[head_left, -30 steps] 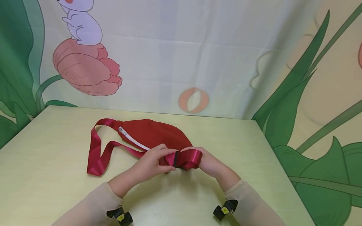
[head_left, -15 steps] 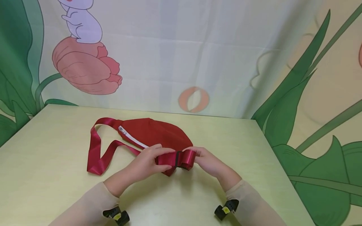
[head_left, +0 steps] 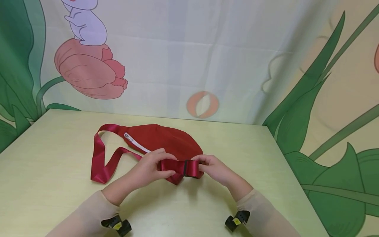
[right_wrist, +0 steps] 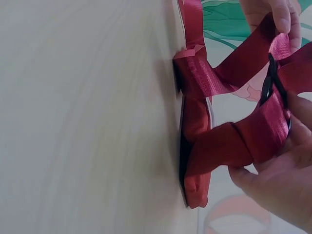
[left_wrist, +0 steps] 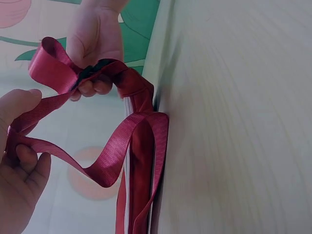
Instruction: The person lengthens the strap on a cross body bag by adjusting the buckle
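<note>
A red waist bag (head_left: 168, 138) with a white zipper (head_left: 136, 143) lies on the table. Its crimson strap (head_left: 100, 161) loops out to the left and runs back toward the hands. Left of a black slider buckle (head_left: 185, 168), my left hand (head_left: 145, 169) pinches the strap between thumb and fingers. My right hand (head_left: 216, 169) grips the strap's right end beside the slider. From the right wrist view, the slider (right_wrist: 273, 80) sits just above the right hand (right_wrist: 287, 175), with strap threaded through it. The left wrist view shows a raised strap loop (left_wrist: 51, 66) by the slider.
The pale wooden table (head_left: 59, 204) extends around the bag, its right edge sloping down toward the front. A printed cloth backdrop (head_left: 237, 59) with a rabbit, flower and leaves hangs behind. A small black camera sits on each wrist.
My left hand has moved left with the strap. The strap loop right of the slider has shrunk, and more strap shows left of it. The bag has stayed nearly still.
</note>
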The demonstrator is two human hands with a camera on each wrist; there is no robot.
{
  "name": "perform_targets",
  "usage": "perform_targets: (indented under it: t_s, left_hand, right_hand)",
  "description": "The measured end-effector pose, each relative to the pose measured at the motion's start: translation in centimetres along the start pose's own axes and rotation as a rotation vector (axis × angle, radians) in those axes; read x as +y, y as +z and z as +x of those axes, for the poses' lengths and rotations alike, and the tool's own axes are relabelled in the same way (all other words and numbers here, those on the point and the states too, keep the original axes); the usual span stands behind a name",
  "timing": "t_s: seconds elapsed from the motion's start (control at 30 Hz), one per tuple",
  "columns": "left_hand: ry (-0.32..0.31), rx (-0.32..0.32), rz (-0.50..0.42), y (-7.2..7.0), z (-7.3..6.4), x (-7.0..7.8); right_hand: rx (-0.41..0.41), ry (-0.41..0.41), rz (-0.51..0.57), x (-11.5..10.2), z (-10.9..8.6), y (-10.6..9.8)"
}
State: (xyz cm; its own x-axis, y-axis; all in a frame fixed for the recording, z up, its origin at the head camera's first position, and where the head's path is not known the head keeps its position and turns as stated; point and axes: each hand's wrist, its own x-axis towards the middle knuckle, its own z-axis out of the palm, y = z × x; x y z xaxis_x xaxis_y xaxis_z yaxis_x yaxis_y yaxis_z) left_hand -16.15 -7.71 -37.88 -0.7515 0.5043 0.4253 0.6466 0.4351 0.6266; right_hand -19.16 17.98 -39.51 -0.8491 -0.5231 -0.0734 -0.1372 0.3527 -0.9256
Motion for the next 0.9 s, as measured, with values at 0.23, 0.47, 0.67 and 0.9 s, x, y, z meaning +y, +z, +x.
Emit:
perform_targets:
  t_s: [0.23,0.47,0.67,0.9]
  left_hand:
    - [0.019,0.026,0.024,-0.5,-0.3,0.0]
    - [0.000,-0.010,0.102,-0.8,-0.4,-0.5]
    - [-0.029,-0.007,0.502,0.0,-0.3,-1.0]
    - [0.097,-0.058,0.365,1.8,0.3,-0.1]
  right_hand:
    - [0.027,-0.027,-0.058,-0.4,-0.1,0.6]
    - [0.020,-0.033,-0.037,-0.6,-0.2,0.9]
    - [-0.010,-0.053,0.033,-0.5,-0.2,0.8]
    - [-0.072,-0.078,0.067,-0.5,-0.3,0.7]
